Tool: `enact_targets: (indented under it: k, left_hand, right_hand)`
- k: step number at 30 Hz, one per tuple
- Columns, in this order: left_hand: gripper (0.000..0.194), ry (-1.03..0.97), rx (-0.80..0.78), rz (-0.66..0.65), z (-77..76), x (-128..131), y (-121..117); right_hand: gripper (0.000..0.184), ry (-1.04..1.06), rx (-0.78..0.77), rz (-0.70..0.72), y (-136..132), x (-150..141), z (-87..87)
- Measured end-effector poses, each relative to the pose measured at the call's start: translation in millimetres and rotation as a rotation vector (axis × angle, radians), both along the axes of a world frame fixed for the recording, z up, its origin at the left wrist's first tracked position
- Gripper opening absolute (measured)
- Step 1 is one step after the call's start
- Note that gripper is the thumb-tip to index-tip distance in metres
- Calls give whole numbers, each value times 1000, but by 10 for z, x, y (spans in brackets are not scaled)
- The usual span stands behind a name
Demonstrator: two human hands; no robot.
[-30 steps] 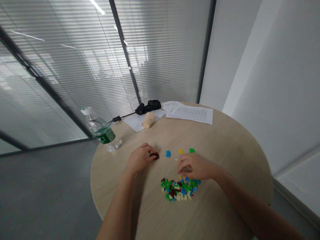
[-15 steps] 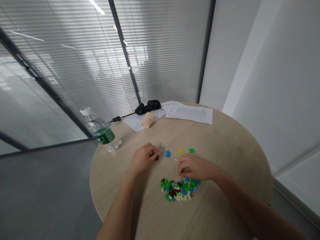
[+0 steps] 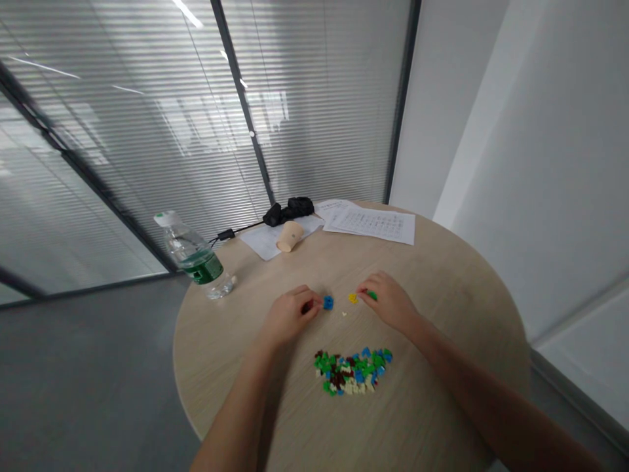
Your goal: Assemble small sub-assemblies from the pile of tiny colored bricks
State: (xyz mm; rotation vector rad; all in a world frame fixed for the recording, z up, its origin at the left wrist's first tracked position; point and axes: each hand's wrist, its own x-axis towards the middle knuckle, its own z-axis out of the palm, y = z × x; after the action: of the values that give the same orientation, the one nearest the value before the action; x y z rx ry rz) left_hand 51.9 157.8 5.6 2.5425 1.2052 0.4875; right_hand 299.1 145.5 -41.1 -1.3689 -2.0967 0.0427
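Glass panels with pale horizontal blinds are set behind a round, light wood-grain table, on which a clear plastic bottle with a green label is stood. Small blue plastic pieces are seen just beside the fingertips of the left hand, whose fingers are curled toward the thumb; whether anything is gripped cannot be told. By the right hand, small yellow plastic pieces are seen, and a green plastic piece is partly covered; its fingertips are held close together, but what they hold cannot be made out. Nearer the body, a mixed-colour heap of small plastic pieces is spread. Such tiny pieces are best pinched lightly by their edges and set down gently, so that neighbouring ones are not nudged.
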Motion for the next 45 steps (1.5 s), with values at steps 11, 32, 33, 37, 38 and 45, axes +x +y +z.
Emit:
enact_targets:
  k: [11, 32, 33, 37, 38, 45]
  left_hand:
    - [17, -2, 8, -14, -15, 9, 0]
    - [16, -58, -94, -178, -122, 177, -89]
    - [16, -47, -90, -166, -113, 169, -85]
    - [18, -42, -87, -137, -81, 154, -77]
    - [18, -42, -87, -137, -78, 154, -78]
    - [18, -30, -78, -114, -97, 150, -75]
  right_hand:
    - [13, -40, -30, 41, 47, -61, -27]
    - [13, 4, -619, 536, -263, -7, 209]
    - [13, 2, -622, 525, -260, -9, 210]
    - [12, 44, -571, 426, -265, -25, 210]
    - [12, 60, -560, 409, -270, -28, 210]
    - [12, 71, -532, 414, -280, -45, 207]
